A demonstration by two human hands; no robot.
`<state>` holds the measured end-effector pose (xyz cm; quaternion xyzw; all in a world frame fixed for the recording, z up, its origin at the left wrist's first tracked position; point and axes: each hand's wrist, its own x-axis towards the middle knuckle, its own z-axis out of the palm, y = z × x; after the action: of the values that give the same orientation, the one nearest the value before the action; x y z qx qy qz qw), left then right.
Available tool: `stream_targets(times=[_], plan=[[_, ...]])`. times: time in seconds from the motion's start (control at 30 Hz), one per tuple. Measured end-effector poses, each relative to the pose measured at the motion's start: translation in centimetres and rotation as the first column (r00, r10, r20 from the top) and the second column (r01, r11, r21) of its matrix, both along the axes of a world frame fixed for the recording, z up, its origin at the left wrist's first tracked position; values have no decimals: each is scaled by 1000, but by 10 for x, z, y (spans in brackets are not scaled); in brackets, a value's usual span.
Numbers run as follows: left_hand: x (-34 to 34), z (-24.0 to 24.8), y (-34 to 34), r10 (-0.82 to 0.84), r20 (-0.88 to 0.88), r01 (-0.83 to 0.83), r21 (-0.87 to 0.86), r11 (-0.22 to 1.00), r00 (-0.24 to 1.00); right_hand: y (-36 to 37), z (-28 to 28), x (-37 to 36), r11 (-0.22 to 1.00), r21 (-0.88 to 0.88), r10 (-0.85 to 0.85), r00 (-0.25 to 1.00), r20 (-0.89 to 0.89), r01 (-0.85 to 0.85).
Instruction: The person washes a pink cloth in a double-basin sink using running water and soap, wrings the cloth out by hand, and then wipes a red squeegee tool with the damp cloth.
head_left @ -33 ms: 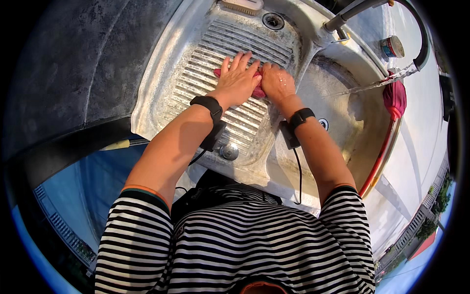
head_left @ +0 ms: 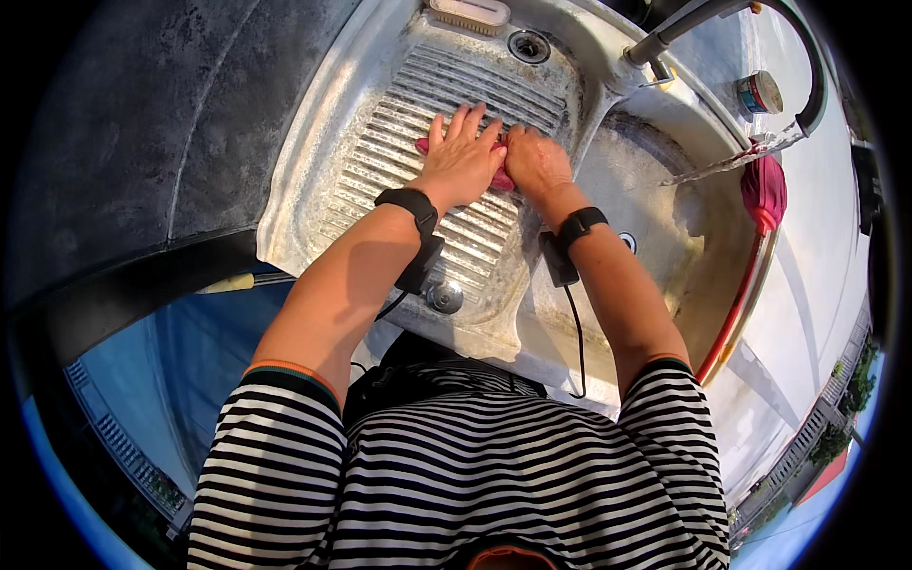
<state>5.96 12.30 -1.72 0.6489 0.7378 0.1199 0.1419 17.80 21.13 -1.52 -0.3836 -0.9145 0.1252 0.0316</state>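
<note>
A crumpled dark red cloth (head_left: 503, 177) lies on the ribbed washboard (head_left: 380, 171) of a stone sink, mostly covered by my hands. My left hand (head_left: 460, 161) presses flat on it with the fingers spread. Close beside it, my right hand (head_left: 538, 160) is closed, its fingers curled over the cloth's right part. Both hands look wet. The fingertips of the right hand are hidden beneath it.
Water runs from a bent hose (head_left: 819, 95) into the basin (head_left: 684, 275) on the right. A red mop (head_left: 765, 190) leans along that basin's rim. Beyond the washboard are a scrub brush (head_left: 470, 13) and a drain (head_left: 529, 46). A small tub (head_left: 760, 92) stands behind the basin.
The falling water has changed shape slightly, and the whole view has shifted a little. Both hands stay on the cloth in nearly the same place.
</note>
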Motion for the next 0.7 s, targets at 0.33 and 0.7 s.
stream_targets(times=[0.33, 0.7], plan=[[6, 28, -80, -226, 72, 235, -157, 959, 972, -87, -3, 46, 949, 22, 314, 945, -92, -314], [10, 14, -12, 101, 89, -88, -138, 987, 991, 9, 40, 69, 741, -643, -207, 977, 54, 193]])
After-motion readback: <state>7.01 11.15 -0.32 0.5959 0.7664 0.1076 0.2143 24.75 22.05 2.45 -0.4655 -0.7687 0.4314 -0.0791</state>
